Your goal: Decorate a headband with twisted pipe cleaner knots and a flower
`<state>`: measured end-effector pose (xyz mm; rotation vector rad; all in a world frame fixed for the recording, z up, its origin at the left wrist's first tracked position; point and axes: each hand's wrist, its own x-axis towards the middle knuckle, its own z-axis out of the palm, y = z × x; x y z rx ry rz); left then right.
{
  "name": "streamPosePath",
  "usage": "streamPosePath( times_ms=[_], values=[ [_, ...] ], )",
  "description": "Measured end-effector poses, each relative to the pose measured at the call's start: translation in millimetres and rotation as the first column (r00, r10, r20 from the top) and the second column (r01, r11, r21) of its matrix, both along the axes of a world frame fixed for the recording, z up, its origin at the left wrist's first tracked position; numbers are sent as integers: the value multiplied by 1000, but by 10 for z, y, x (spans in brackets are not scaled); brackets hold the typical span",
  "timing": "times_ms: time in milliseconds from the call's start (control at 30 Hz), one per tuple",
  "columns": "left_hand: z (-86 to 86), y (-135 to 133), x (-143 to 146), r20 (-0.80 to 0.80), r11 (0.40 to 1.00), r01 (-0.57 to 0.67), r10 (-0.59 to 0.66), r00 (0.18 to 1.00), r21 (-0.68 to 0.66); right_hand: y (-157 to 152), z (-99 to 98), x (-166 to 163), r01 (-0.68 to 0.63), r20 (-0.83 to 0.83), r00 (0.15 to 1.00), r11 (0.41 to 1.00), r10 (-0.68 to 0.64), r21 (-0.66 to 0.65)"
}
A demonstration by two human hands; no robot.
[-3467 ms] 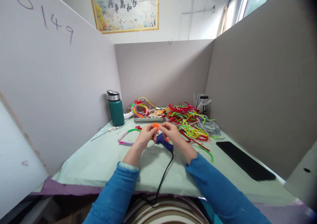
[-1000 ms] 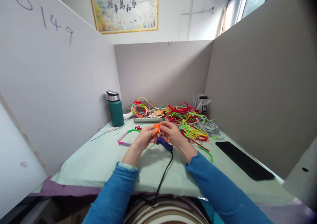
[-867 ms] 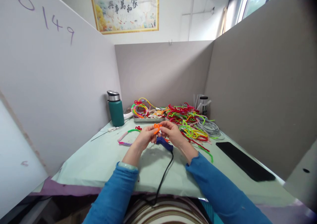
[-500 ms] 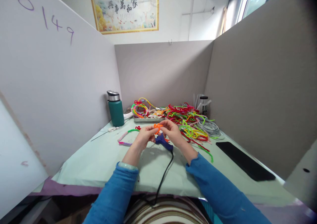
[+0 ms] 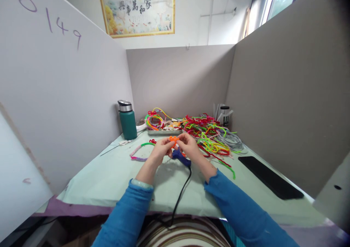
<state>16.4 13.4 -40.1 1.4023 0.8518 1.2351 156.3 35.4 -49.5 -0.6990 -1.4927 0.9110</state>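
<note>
Between my two hands is a small orange pipe-cleaner flower (image 5: 174,139) with several loops. My left hand (image 5: 162,150) pinches its left side, and my right hand (image 5: 189,145) pinches its right side. Just beneath the hands lies a dark blue hot glue gun (image 5: 181,158) with a black cord (image 5: 182,192) running toward me; the hands hide its front part. Left of my left hand rests a multicoloured pipe-cleaner loop (image 5: 138,159), and a small red pipe-cleaner piece (image 5: 152,141) is at its top.
Behind the hands stands a metal tray (image 5: 164,132) with small parts and coiled pipe cleaners. A heap of coloured pipe cleaners (image 5: 202,125) lies at the back right. A green bottle (image 5: 128,123) is at the left, a black phone-like slab (image 5: 269,177) at the right. Grey panels surround the table.
Both hands stay in nearly the same place. The fingers have shifted slightly on the orange flower, whose loops look a little more spread.
</note>
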Motion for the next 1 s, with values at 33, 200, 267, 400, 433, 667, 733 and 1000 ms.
streamPosePath(
  times_ms=[33,200,267,400,433,667,733,1000],
  values=[
    [-4,2,0,-1,1000,3,-3,1000,3,4,-4,-8,15,-16,1000,1000,-15,-4],
    [-7,6,28,-1,999,-11,11,1000,31,-9,-16,-63,51,-103,993,997,-57,-57],
    [-3,6,52,-17,999,-33,33,999,39,-9,-34,-88,73,-129,988,995,-81,-67],
    [5,9,84,-29,994,-93,94,995,50,4,-80,-107,146,-98,984,989,-146,-3],
    [7,10,84,-24,993,-103,104,994,50,7,-87,-104,150,-77,986,989,-148,21],
    [7,11,71,-35,993,-96,99,994,68,35,-115,-65,176,-23,984,983,-175,58],
    [-4,16,84,-72,991,-95,102,992,97,43,-120,-70,216,-24,976,976,-215,36],
    [-1,6,73,-34,995,-36,40,999,96,-43,20,-61,72,-143,985,986,-93,-150]
  ],
)
